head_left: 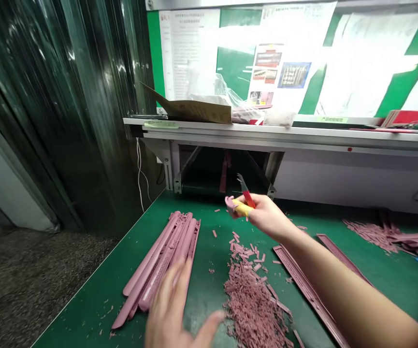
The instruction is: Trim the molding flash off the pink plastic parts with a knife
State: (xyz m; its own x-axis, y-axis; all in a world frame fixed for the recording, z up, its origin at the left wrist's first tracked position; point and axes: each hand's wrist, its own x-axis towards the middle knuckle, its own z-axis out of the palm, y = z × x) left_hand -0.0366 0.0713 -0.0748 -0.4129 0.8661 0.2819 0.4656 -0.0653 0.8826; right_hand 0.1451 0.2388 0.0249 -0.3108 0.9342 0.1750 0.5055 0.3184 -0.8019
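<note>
Scrap heap between rods, maybe passable

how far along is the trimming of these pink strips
Looks partly done: a heap of pink offcuts lies on the green table. In hand: the right hand holds red-handled cutters and a small pink piece; the open left hand hovers by the bundle of pink strips. Whether that bundle is trimmed can't be told.

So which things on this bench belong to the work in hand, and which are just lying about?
In hand:
- right hand gripping red-handled cutters and a small pink piece
- left hand open over the pink moulded strips
- pile of pink trimmings

Lying about:
- cardboard sheet on the shelf
- posted papers
- white cable
</note>
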